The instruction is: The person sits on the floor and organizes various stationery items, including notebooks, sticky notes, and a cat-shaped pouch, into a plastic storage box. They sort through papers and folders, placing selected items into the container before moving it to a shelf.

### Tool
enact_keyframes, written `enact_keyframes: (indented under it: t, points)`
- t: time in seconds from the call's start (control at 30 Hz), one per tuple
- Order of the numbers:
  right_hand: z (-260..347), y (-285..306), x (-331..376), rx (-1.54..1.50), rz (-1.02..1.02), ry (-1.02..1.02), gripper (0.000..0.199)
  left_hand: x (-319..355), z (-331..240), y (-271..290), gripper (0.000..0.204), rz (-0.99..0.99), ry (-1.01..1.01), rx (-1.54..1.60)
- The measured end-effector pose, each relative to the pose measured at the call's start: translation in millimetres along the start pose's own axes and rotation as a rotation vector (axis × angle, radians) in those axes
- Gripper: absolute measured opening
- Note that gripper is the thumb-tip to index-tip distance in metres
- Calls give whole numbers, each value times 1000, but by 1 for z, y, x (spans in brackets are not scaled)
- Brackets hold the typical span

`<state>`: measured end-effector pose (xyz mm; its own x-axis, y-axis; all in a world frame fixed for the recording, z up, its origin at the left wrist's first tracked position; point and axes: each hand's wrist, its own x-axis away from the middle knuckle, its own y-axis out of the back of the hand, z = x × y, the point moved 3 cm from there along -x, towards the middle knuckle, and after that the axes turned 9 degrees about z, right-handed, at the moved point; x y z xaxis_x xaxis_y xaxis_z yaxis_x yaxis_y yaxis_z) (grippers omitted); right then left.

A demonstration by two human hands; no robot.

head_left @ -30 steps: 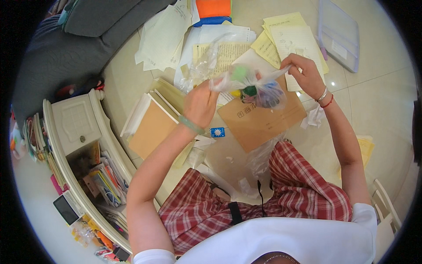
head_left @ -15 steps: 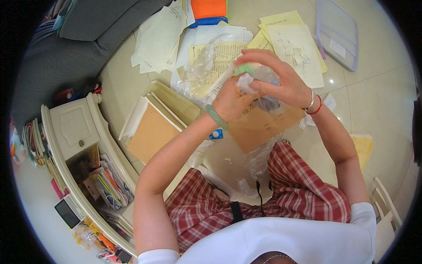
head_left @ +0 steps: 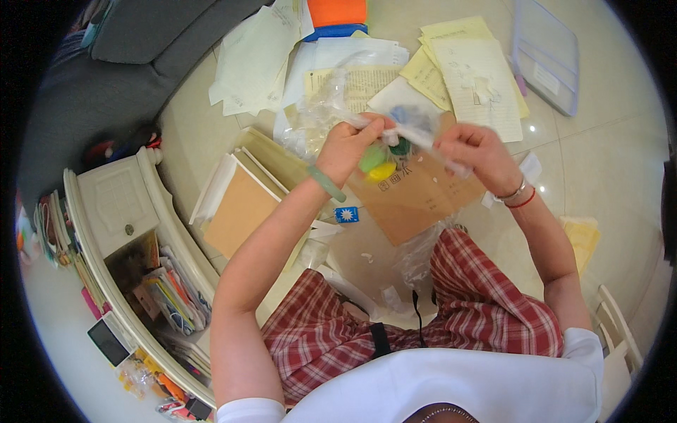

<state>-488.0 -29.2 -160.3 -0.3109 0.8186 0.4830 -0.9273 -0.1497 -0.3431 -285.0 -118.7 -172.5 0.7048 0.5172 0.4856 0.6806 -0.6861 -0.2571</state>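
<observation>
A clear plastic bag [head_left: 416, 134] is stretched between my hands, its upper part pulled into a twisted strip. My left hand [head_left: 349, 149] pinches one end of that strip, and my right hand [head_left: 482, 156] grips the other. Through the film show a light green piece [head_left: 373, 157], a yellow piece [head_left: 381, 171], and dark green and blue ones; their exact kind is unclear. Beneath the bag lies a large brown paper envelope [head_left: 416, 204], partly covered. A small blue packet [head_left: 346, 214] rests on the floor beside the envelope.
Loose papers [head_left: 257, 60] and yellow sheets [head_left: 437, 77] spread across the floor ahead. A translucent plastic case [head_left: 546, 60] lies at far right. Folders and envelopes [head_left: 243, 204] pile up left, near a white cabinet [head_left: 116, 194]. Behind it stands a dark sofa [head_left: 148, 42].
My hands have moved apart from close together, drawing the bag's top into a strip. The coloured pieces now hang lower, more plainly visible.
</observation>
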Motion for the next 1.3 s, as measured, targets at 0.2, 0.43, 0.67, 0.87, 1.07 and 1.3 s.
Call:
enact_keyframes:
  t: [0.2,0.43,0.67,0.87,1.07,1.3]
  points:
    - [-13,7,-12,634,-214,337,16,7,9,-1,17,28,-60,-154]
    - [16,-16,-50,680,-58,457,17,12,-28,-24,17,-70,-403,-833]
    - [10,-19,-63,467,25,213,18,16,-36,-29,28,-205,-619,-1246]
    - [6,-29,-53,216,137,140,19,25,-35,-28,30,-183,-892,-1271]
    - [-2,-29,-48,218,238,72,14,24,-18,-11,32,-140,-623,-1099]
    - [-23,-20,-66,572,214,99,13,19,9,13,20,-49,-482,-830]
